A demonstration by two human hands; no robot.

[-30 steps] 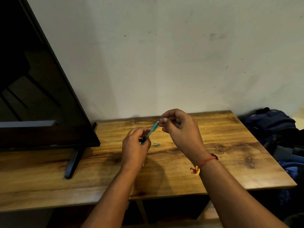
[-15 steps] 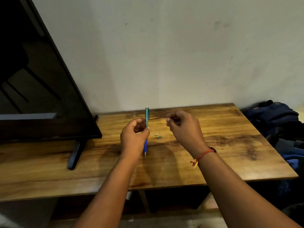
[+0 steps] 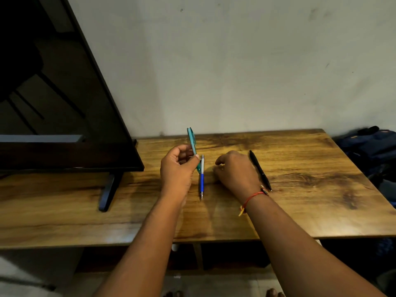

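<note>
left hand point(image 3: 177, 175) pinches the teal pen barrel point(image 3: 191, 140) near upright, just left of the blue pen point(image 3: 201, 181); right hand point(image 3: 235, 170) curled just right of it, contents hidden.

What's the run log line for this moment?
left hand: holds teal pen tilted | right hand: curled, low at table, contents hidden | blue pen: beside left hand | black pen: lying on table
</note>
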